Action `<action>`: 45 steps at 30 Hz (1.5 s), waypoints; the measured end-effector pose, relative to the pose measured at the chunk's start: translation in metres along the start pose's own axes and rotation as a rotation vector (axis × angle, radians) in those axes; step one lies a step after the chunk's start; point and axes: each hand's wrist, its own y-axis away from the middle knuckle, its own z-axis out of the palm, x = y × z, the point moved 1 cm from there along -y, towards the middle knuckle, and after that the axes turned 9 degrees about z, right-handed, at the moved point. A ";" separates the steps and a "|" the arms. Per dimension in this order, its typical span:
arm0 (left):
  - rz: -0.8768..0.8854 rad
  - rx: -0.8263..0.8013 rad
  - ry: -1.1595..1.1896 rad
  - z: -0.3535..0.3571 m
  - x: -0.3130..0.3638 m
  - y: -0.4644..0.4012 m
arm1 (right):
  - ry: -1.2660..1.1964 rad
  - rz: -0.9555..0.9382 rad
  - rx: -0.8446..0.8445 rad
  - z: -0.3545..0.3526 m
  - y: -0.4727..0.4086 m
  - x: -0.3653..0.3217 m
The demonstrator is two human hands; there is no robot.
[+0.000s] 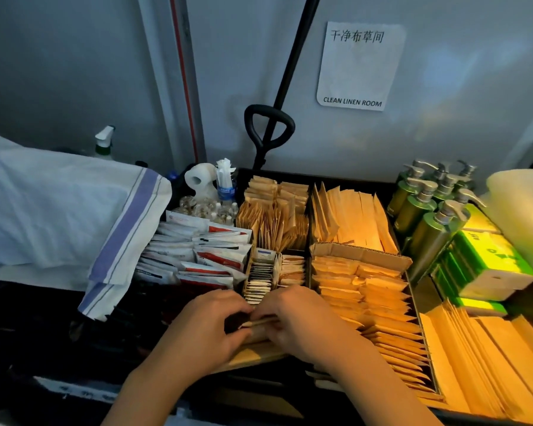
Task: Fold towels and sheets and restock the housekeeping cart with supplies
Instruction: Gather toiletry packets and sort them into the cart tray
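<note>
The cart's black top tray [411, 299] is divided into compartments packed with kraft-paper amenity packets [370, 293]. Both hands meet at the tray's near front. My left hand [206, 330] and my right hand [302, 321] together pinch a small stack of kraft packets [260, 321] between their fingertips, just in front of a narrow box of small sachets [259, 282]. What lies under the hands is hidden. A folded white cloth with blue stripes [74, 216] lies on the left.
White and red sachets [203, 256] fill the left compartment. Green pump bottles [428, 210] and green-white boxes [490, 265] stand at right, beside a white roll [523, 204]. Toilet paper [197, 179], small water bottles [226, 210], a spray bottle [103, 142] and a black handle [268, 133] are behind.
</note>
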 end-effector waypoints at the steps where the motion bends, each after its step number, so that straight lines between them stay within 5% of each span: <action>1: 0.008 0.024 0.001 0.000 0.002 -0.003 | -0.019 -0.002 0.046 -0.003 0.003 0.002; 13: 0.127 0.245 0.132 -0.001 0.030 -0.041 | -0.313 0.197 0.429 -0.032 0.038 0.030; 23: 0.344 0.246 0.161 0.020 0.086 -0.119 | -0.487 0.326 0.769 -0.060 0.074 0.086; 45: 0.542 0.152 0.321 0.054 0.156 -0.110 | -0.506 0.481 0.586 -0.077 0.172 0.116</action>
